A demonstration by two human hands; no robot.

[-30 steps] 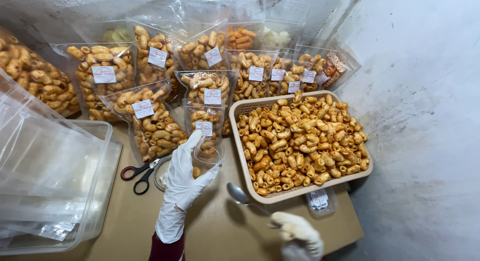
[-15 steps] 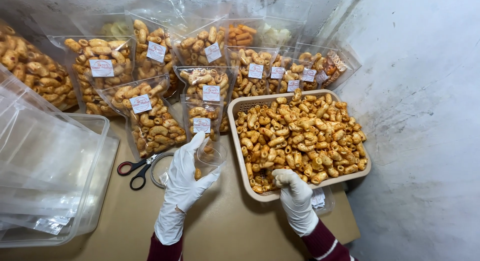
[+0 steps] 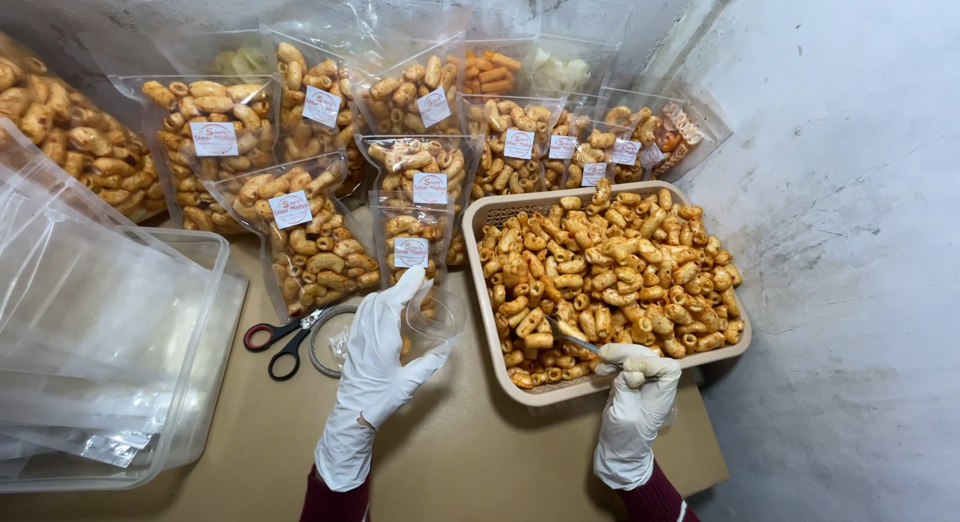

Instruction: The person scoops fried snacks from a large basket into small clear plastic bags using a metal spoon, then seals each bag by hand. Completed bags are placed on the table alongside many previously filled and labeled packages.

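My left hand, in a white glove, holds a clear plastic pouch upright by its side; the pouch has a white label and a few orange curled snacks inside. My right hand, also gloved, grips the handle of a metal spoon whose bowl is pushed into the snacks. Those orange curled snacks fill a beige plastic basket just right of the pouch.
Several filled, labelled snack pouches stand in rows behind. Black and red scissors and a tape roll lie left of my left hand. A clear bin of empty pouches sits far left. A grey wall rises on the right.
My right hand rose from the bottom edge up to the basket's front rim and pushed the spoon into the snacks. My left hand kept holding the pouch.
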